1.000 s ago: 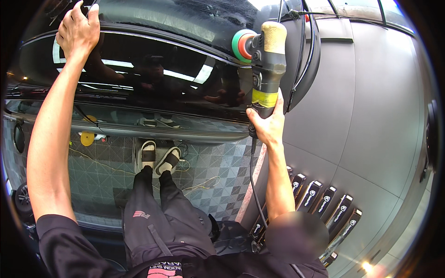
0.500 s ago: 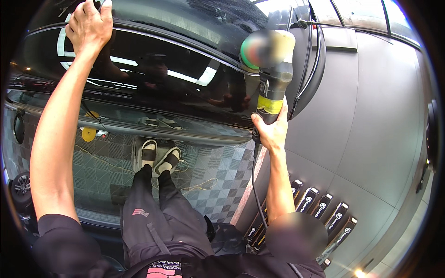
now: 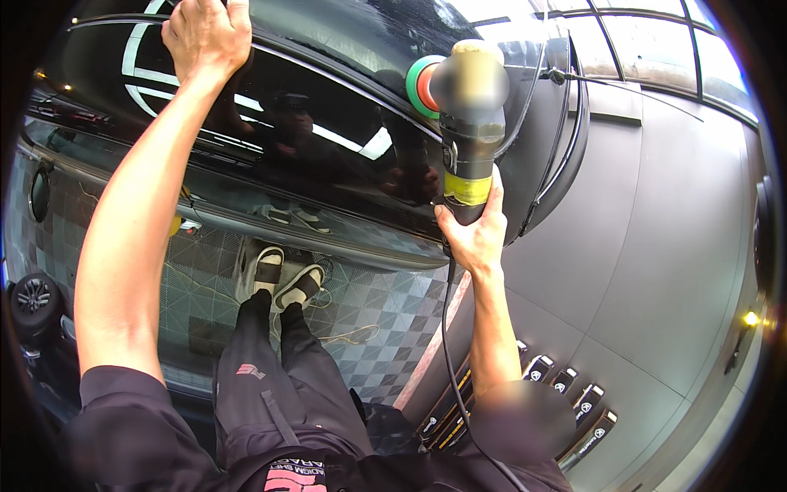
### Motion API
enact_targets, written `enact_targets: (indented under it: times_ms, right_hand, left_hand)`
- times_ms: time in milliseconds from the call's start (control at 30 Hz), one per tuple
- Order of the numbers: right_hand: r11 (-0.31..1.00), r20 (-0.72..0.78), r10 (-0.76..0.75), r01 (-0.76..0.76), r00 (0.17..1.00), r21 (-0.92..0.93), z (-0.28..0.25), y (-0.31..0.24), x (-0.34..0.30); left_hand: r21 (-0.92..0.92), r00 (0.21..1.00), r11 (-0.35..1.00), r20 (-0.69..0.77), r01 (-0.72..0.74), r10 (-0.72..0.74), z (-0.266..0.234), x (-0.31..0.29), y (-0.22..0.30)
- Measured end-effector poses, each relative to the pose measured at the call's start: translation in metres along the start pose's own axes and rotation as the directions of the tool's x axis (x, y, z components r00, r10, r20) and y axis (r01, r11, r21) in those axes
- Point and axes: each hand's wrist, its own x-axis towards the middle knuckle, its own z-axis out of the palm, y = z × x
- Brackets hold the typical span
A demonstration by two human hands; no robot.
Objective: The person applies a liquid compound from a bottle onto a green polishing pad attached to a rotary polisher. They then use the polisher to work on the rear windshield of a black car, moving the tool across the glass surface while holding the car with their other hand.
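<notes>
My right hand (image 3: 475,234) is wrapped round the rear handle of a black polisher (image 3: 471,135) with a band of yellow tape. At its head, a round green pad (image 3: 420,86) with an orange-red layer is tilted against the black car (image 3: 328,86), by the roof edge above the side window. A blur covers part of the tool's head. From the handle a black cord (image 3: 447,328) hangs down past my right forearm. At the upper left, my left hand (image 3: 209,37) rests on the car's roof edge, fingers apart, tips cut off by the picture's edge.
Below the dark glossy side window (image 3: 270,123), my sandalled feet (image 3: 287,279) stand on a low step over a grey checkered tile floor (image 3: 385,312). Several black boxes (image 3: 586,402) line the grey wall (image 3: 590,246) at right. A wheel (image 3: 34,299) shows at far left.
My right hand has moved the polisher and pad leftward along the roof edge. My left hand has shifted to the right. The whole view has also moved slightly.
</notes>
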Motion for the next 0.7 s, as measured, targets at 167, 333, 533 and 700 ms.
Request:
enact_targets:
  times_ms: [167,333,533,700]
  right_hand:
    - [0.998,0.017,-0.004,0.006,1.000,-0.068,0.009,-0.018,0.012]
    - [0.999,0.050,-0.037,0.038,0.998,-0.029,0.021,-0.022,0.022]
    - [0.996,0.090,-0.090,0.092,0.992,-0.013,0.036,-0.036,0.039]
    - [0.992,0.124,-0.120,0.124,0.985,-0.026,0.049,-0.059,0.053]
  left_hand:
    - [-0.157,0.998,0.988,-0.062,0.001,-0.011,-0.004,0.000,-0.001]
    - [-0.243,0.993,0.970,-0.102,0.033,-0.059,-0.007,0.002,0.002]
    - [-0.268,0.993,0.962,-0.090,0.051,-0.077,-0.013,0.001,0.004]
    - [-0.245,0.993,0.967,-0.076,0.068,-0.089,-0.011,0.001,0.003]
